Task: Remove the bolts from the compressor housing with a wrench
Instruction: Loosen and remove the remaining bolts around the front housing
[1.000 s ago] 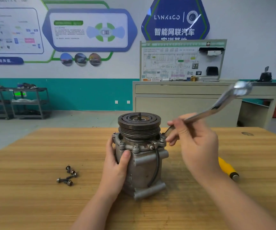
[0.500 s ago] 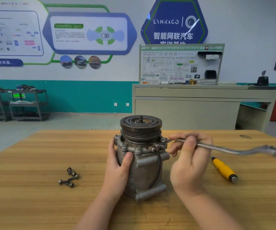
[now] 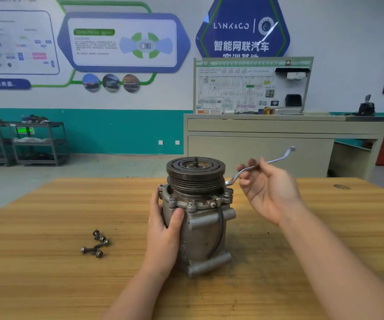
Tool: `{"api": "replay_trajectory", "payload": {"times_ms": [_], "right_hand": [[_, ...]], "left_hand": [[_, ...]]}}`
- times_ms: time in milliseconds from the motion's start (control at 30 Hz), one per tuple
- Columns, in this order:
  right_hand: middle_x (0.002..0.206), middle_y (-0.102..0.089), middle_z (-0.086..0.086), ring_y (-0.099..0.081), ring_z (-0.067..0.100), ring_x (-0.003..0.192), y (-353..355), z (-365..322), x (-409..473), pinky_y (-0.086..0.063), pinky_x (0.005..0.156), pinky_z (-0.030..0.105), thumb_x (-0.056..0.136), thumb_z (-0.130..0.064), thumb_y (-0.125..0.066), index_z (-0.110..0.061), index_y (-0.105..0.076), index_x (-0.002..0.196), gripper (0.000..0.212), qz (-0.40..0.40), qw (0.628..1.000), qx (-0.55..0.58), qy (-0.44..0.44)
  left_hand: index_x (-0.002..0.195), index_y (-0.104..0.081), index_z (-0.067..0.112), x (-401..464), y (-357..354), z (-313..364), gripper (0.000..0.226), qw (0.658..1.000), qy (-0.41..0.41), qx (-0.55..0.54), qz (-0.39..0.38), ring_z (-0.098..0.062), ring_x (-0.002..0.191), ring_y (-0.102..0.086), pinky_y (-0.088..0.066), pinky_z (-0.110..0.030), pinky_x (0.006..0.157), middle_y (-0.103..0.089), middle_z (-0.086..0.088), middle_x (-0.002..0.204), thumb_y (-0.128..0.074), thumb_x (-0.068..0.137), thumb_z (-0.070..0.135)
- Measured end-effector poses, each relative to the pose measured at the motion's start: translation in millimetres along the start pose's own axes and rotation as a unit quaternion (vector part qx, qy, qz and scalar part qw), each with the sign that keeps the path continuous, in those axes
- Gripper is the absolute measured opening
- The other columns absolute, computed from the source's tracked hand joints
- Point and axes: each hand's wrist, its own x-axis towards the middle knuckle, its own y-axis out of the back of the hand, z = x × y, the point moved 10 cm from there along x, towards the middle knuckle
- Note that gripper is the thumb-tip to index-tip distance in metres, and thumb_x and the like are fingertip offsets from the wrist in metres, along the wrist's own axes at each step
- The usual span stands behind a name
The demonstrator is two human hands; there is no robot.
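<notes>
Four loose bolts (image 3: 95, 244) lie on the desk (image 3: 47, 285), left of the compressor housing (image 3: 200, 229) standing at its middle. The left hand (image 3: 164, 229) wraps the housing's side; the right hand (image 3: 268, 190) pinches the wrench (image 3: 259, 167) lightly, its ring just above a right-rear flange bolt (image 3: 226, 194). Seat the ring fully before turning, with the housing braced.
</notes>
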Motion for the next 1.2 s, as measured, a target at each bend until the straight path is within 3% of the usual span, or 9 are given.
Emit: {"api": "replay_trajectory", "payload": {"times_ms": [400,467,567,633,700,800,900,1067,1200], "right_hand": [[0.073,-0.067,0.006,-0.066,0.018,0.055,-33,-34,-64,-0.052,0.050,0.024,0.095,-0.038,-0.047,-0.028,-0.055,0.084,0.017,-0.028,0.882,-0.302,0.360],[0.065,-0.064,0.003,-0.065,0.012,0.056,-53,-35,-87,-0.052,0.055,0.020,0.095,-0.036,-0.053,-0.028,-0.057,0.083,0.015,-0.063,0.790,-0.410,0.451],[0.078,-0.062,0.008,-0.062,0.021,0.067,-83,-6,-122,-0.052,0.062,0.026,0.090,-0.012,-0.053,-0.008,-0.060,0.088,0.008,-0.134,0.566,-0.572,0.579],[0.084,-0.062,0.011,-0.061,0.022,0.072,-83,7,-130,-0.053,0.067,0.026,0.091,-0.007,-0.052,0.000,-0.060,0.089,0.011,-0.137,0.512,-0.591,0.608],[0.084,-0.062,0.001,-0.061,0.012,0.072,-67,-2,-127,-0.051,0.068,0.014,0.100,-0.021,-0.044,-0.010,-0.055,0.099,0.016,-0.085,0.577,-0.539,0.607],[0.073,-0.064,-0.003,-0.059,0.012,0.051,-25,-24,-96,-0.049,0.049,0.022,0.103,-0.028,-0.030,-0.024,-0.043,0.092,0.017,0.000,0.818,-0.292,0.496],[0.062,-0.061,0.004,-0.047,0.014,0.034,8,-17,-41,-0.036,0.036,0.017,0.105,-0.020,-0.026,-0.014,-0.038,0.084,0.025,0.087,0.943,-0.114,0.301],[0.055,-0.056,0.006,-0.037,0.005,0.029,8,24,11,-0.027,0.027,0.015,0.105,-0.019,-0.034,-0.008,-0.044,0.084,0.026,0.058,0.994,-0.071,-0.052],[0.057,-0.062,0.011,-0.049,0.007,0.036,-3,14,9,-0.039,0.033,0.015,0.104,-0.019,-0.036,-0.009,-0.045,0.082,0.026,0.016,0.999,0.027,-0.045]], "left_hand": [[0.125,-0.031,0.056,-2,1,2,0.062,1.000,0.000,0.006,0.008,0.001,0.127,-0.044,-0.033,-0.017,0.102,-0.048,0.015,0.137,-0.050,0.067,0.067],[0.127,-0.032,0.054,-1,1,1,0.064,1.000,0.002,0.007,0.009,-0.001,0.126,-0.046,-0.033,-0.022,0.104,-0.049,0.012,0.136,-0.050,0.066,0.067],[0.139,-0.037,0.036,0,-1,-2,0.077,1.000,0.010,0.025,-0.010,0.002,0.121,-0.049,-0.039,-0.019,0.100,-0.046,0.025,0.137,-0.049,0.069,0.066],[0.136,-0.034,0.044,0,-3,0,0.070,1.000,0.009,0.015,-0.023,0.007,0.118,-0.050,-0.040,-0.021,0.101,-0.046,0.035,0.132,-0.051,0.071,0.063],[0.128,-0.031,0.054,-2,-1,3,0.064,1.000,0.014,0.002,-0.013,-0.004,0.123,-0.050,-0.038,-0.034,0.108,-0.051,0.014,0.136,-0.052,0.068,0.064],[0.126,-0.028,0.059,-4,-1,6,0.064,1.000,0.026,0.008,-0.011,-0.010,0.125,-0.049,-0.038,-0.043,0.110,-0.051,0.003,0.138,-0.053,0.068,0.065],[0.131,-0.026,0.055,-5,-2,6,0.060,0.999,0.029,0.008,-0.014,-0.010,0.126,-0.048,-0.037,-0.045,0.111,-0.049,0.005,0.139,-0.053,0.077,0.053],[0.126,-0.028,0.059,-5,-1,5,0.060,0.999,0.031,0.007,-0.012,-0.005,0.123,-0.049,-0.038,-0.040,0.110,-0.051,0.007,0.136,-0.054,0.072,0.060],[0.124,-0.030,0.061,-4,-1,3,0.063,0.999,0.030,0.005,-0.009,-0.006,0.121,-0.052,-0.040,-0.039,0.108,-0.054,0.006,0.134,-0.052,0.066,0.068]]}}
